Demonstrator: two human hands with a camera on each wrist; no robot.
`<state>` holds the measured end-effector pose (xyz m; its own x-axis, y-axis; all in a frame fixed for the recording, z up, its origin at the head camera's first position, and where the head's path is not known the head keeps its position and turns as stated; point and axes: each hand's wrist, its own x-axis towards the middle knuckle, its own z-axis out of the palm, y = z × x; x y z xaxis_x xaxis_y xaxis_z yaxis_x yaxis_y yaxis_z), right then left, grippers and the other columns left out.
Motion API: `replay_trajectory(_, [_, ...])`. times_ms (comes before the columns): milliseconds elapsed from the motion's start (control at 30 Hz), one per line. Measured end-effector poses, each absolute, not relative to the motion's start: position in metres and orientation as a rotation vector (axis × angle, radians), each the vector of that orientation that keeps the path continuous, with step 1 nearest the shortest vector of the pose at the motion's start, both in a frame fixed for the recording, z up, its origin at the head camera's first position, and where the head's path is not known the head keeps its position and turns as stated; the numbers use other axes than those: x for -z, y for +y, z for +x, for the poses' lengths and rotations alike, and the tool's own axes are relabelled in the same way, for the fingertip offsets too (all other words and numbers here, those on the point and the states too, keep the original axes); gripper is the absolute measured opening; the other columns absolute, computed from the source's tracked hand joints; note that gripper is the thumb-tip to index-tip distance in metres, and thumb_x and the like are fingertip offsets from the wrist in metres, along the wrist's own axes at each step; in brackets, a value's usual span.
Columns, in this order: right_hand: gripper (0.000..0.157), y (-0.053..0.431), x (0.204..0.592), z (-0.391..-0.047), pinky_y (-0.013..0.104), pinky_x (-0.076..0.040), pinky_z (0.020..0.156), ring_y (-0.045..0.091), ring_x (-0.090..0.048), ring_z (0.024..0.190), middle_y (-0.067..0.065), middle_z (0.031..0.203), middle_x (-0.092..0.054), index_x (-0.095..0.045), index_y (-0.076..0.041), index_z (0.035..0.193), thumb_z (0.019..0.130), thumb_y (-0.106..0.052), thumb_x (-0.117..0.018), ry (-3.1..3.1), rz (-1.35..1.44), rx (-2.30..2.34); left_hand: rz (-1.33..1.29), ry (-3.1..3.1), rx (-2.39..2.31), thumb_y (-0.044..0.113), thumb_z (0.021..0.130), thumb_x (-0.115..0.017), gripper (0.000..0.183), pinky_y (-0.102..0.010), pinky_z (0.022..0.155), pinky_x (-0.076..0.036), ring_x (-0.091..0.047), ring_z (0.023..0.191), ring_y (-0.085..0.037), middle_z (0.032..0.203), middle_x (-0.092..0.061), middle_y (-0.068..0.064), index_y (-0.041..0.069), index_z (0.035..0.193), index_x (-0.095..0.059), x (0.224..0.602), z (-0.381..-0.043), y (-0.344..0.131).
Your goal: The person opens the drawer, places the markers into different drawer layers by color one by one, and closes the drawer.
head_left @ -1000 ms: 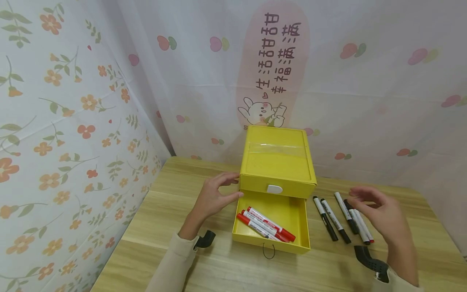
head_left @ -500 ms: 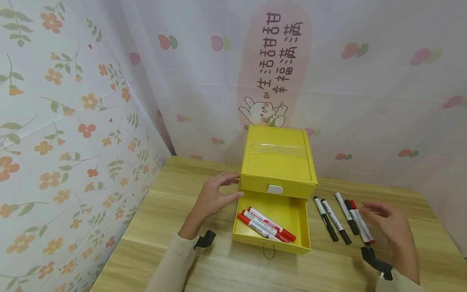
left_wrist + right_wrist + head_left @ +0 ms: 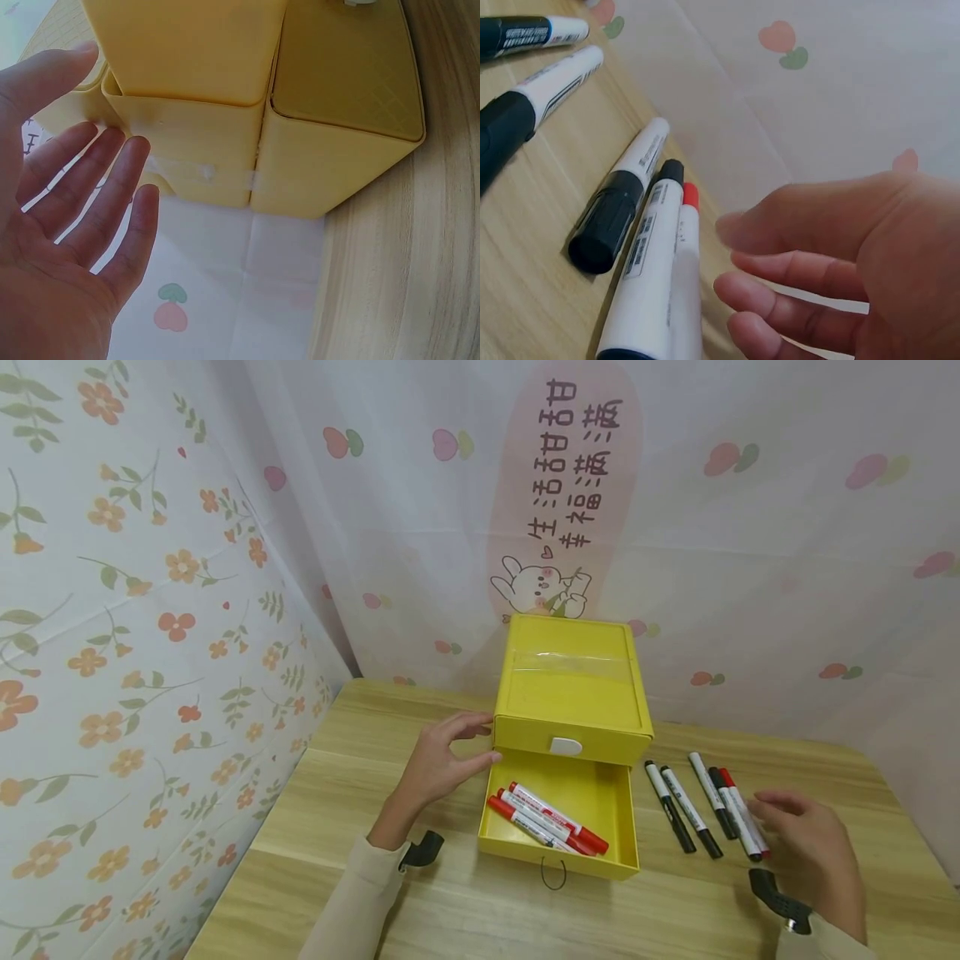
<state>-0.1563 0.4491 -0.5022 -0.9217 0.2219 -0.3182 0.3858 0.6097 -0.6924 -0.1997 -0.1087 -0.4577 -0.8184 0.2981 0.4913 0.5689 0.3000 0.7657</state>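
- Your right hand (image 3: pixel 813 835) has moved nearer and lower since the earlier frames, off the loose markers to their right side; your left hand (image 3: pixel 438 764) matches its earlier place.
- Right fingers loosely curved, thumb apart from them, nothing held; a gap shows to the red-ended marker (image 3: pixel 688 262).
- Left thumb and fingers spread, grasping nothing, at the left side of the yellow box (image 3: pixel 573 681); you cannot tell whether they touch it.
- Handling, by judgement: light, stiff, smooth-barrelled, not fragile, apt to roll. Pinch mid-barrel, thumb opposite fingers; its close neighbour, the black-ended marker (image 3: pixel 649 277), leaves you little room on the left.
- Looks: slim white barrel, red at the far and near ends.
- Place: rightmost of five loose markers on the worktop (image 3: pixel 465 910), right of the pulled-out drawer (image 3: pixel 600 797) with its red-capped markers (image 3: pixel 555 817).
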Motion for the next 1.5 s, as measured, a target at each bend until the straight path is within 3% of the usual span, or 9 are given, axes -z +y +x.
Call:
replay_trajectory(233, [0.068,0.449,0.507,-0.159,0.038,-0.058,0.070,0.025,-0.066,0.093,0.027,0.123,-0.071,-0.060,0.012,0.143,0.108,-0.046,-0.068,2.663,0.496,1.099,-0.785,-2.324,1.535,0.008,0.090,-0.092,0.050,-0.050,0.101,-0.062,-0.077,0.112,-0.037,0.133,-0.076,-0.013,0.000,0.136,-0.074,0.458,-0.200,-0.109])
replay_trajectory(367, [0.066,0.447,0.508,-0.160,0.038,-0.053,0.073,0.031,-0.067,0.099,0.031,0.126,-0.070,-0.062,0.011,0.141,0.107,-0.045,-0.069,2.687,0.506,1.050,-0.791,-2.324,1.549,0.008,0.091,-0.091,0.049,-0.052,0.102,-0.061,-0.076,0.113,-0.042,0.133,-0.076,-0.014,0.000,0.136,-0.074,0.457,-0.200,-0.109])
replay_trajectory(533, [0.061,0.443,0.508,-0.159,0.040,-0.047,0.075,0.038,-0.064,0.105,0.034,0.130,-0.068,-0.063,0.010,0.139,0.107,-0.042,-0.068,2.712,0.530,1.002,-0.792,-2.327,1.545,0.008,0.091,-0.091,0.049,-0.054,0.101,-0.061,-0.077,0.113,-0.040,0.133,-0.076,-0.014,-0.001,0.136,-0.074,0.457,-0.200,-0.109])
replay_trajectory(767, [0.054,0.436,0.506,-0.158,0.034,-0.051,0.067,0.027,-0.066,0.089,0.026,0.113,-0.074,-0.065,0.012,0.134,0.108,-0.035,-0.068,2.771,0.582,1.012,-0.792,-2.331,1.524,0.010,0.091,-0.092,0.049,-0.047,0.101,-0.062,-0.078,0.112,-0.033,0.132,-0.077,-0.011,0.002,0.136,-0.074,0.457,-0.201,-0.108])
replay_trajectory(867, [0.052,0.435,0.507,-0.157,0.034,-0.050,0.065,0.026,-0.066,0.085,0.026,0.109,-0.074,-0.066,0.013,0.130,0.107,-0.034,-0.069,2.811,0.601,0.990,-0.791,-2.330,1.533,0.010,0.091,-0.092,0.049,-0.050,0.101,-0.062,-0.078,0.112,-0.033,0.133,-0.077,-0.011,0.002,0.136,-0.075,0.458,-0.201,-0.109])
replay_trajectory(1333, [0.046,0.436,0.509,-0.156,0.046,-0.043,0.075,0.045,-0.061,0.103,0.030,0.111,-0.072,-0.071,0.011,0.117,0.102,-0.032,-0.075,2.844,0.613,0.873,-0.806,-2.310,1.552,0.007,0.091,-0.091,0.048,-0.056,0.100,-0.062,-0.077,0.113,-0.038,0.133,-0.077,-0.014,0.000,0.136,-0.074,0.458,-0.202,-0.108])
replay_trajectory(1500, [0.045,0.441,0.512,-0.155,0.046,-0.043,0.078,0.045,-0.062,0.106,0.030,0.114,-0.072,-0.074,0.009,0.115,0.103,-0.035,-0.073,2.870,0.596,0.886,-0.796,-2.324,1.528,0.008,0.091,-0.092,0.048,-0.050,0.100,-0.062,-0.078,0.112,-0.032,0.132,-0.077,-0.012,0.001,0.136,-0.074,0.459,-0.201,-0.108])
